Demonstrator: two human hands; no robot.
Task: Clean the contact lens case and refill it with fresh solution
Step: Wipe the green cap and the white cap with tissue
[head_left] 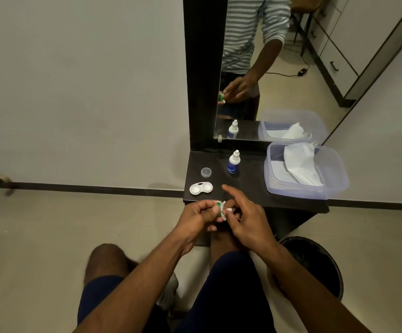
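Note:
The white contact lens case (201, 188) lies open on the dark shelf (250, 186), both wells facing up. A clear round cap (206, 172) sits just behind it. The small white and blue solution bottle (233, 162) stands upright farther back. Just in front of the shelf's near edge, my left hand (198, 218) pinches a green lens-case cap (219, 207). My right hand (245, 219) holds a small white piece of tissue (226, 212) against the cap, with the index finger stretched out above the shelf.
A clear plastic box (334, 179) holding white tissue stands on the shelf's right side. A mirror (279, 68) rises behind the shelf. A dark waste bin (315, 260) stands on the floor at the lower right. My knees are below my hands.

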